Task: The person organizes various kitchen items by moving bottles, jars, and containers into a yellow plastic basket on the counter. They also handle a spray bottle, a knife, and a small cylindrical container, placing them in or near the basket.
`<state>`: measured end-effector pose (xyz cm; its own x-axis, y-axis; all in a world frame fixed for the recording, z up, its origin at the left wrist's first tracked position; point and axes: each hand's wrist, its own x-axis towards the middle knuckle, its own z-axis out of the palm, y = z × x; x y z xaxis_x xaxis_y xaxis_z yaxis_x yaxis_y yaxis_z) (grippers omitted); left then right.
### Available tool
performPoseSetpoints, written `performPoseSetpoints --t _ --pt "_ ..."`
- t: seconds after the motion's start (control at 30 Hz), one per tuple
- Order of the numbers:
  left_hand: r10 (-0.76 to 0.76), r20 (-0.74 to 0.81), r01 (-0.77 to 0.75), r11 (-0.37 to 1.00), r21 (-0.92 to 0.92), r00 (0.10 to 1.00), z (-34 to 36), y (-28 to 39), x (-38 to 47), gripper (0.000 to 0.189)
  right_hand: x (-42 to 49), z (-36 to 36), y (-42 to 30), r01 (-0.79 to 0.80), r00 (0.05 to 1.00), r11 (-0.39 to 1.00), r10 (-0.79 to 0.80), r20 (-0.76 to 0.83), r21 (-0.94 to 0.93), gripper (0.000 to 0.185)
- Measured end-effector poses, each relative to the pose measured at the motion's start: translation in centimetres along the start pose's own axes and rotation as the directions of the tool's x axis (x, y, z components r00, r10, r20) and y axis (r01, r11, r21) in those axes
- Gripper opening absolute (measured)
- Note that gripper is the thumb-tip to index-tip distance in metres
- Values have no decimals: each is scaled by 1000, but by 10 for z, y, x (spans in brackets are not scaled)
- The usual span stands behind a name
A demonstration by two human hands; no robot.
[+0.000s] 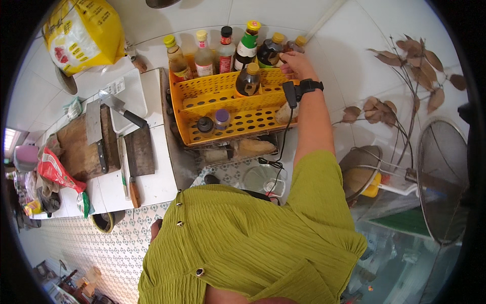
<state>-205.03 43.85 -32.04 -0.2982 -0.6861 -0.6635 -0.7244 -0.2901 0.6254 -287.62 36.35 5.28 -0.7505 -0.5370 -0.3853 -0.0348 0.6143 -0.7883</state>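
Observation:
My right hand (298, 65) reaches to the back right corner of a yellow perforated plastic rack (228, 106). Its fingers are curled beside a dark sauce bottle (270, 51) with a yellow cap. Another yellow-capped bottle (297, 44) stands just behind the hand; whether the fingers touch or grip either one is unclear. A similar dark bottle (248, 80) stands upright in the middle tier. The back row also holds a green-labelled bottle (246, 47) and several clear ones. Only a small part of my left hand (155, 230) seems to show beside the green shirt, its fingers hidden.
Left, a cleaver (94, 121) lies on a wooden cutting board (70, 144), with a second cleaver (139, 150) alongside. A black-capped jar (205, 124) and purple-lidded jar (222, 118) occupy the rack's front tier. Strainers (442, 182) and dried leaves (421, 57) hang right. A cable dangles from my wristband (309, 86).

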Motion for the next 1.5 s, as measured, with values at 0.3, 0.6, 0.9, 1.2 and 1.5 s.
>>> performPoseSetpoints --t 0.3,0.6,0.9,1.2,1.5 --pt "-13 -40 13 1000 24 999 12 3 -25 22 55 37 22 -45 992 972 17 125 229 65" --pt "65 -56 -60 994 92 996 3 28 -28 28 24 22 -7 231 972 893 -228 -53 387 47" --pt "79 -4 -75 964 256 997 -9 47 -2 35 -112 -4 -28 571 804 674 -574 -154 469 45" --pt "184 31 -186 950 249 982 -24 51 8 35 -142 75 -17 362 867 809 -475 152 464 50" --pt "131 52 -139 971 194 990 -25 -4 7 35 -85 159 18 178 913 940 -268 307 292 56"
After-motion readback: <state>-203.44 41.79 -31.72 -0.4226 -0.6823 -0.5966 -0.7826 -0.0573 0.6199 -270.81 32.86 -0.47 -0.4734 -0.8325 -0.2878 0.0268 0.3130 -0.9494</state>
